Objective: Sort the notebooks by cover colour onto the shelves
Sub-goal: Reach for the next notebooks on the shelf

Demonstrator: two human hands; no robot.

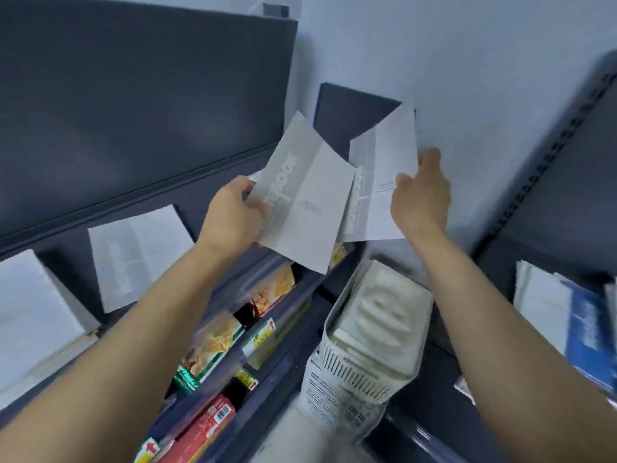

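Observation:
My left hand (235,217) grips a grey-and-white notebook (305,198) by its left edge, held tilted above the dark shelf. My right hand (422,195) pinches a second grey-and-white notebook (384,172) by its right edge, close to the pale wall. The two notebooks overlap slightly in the middle. Another grey-white notebook (140,252) lies flat on the dark shelf (66,265) to the left, and a white stack (33,315) sits at the far left. Blue-covered notebooks (581,329) lie on the shelf at the right.
A white slotted basket (354,365) holding pale notebooks stands below my right arm. Lower shelves at the bottom centre carry colourful packaged goods (213,342) with price tags. A dark shelving upright (547,155) rises at the right. The shelf's dark back panel (133,95) fills the upper left.

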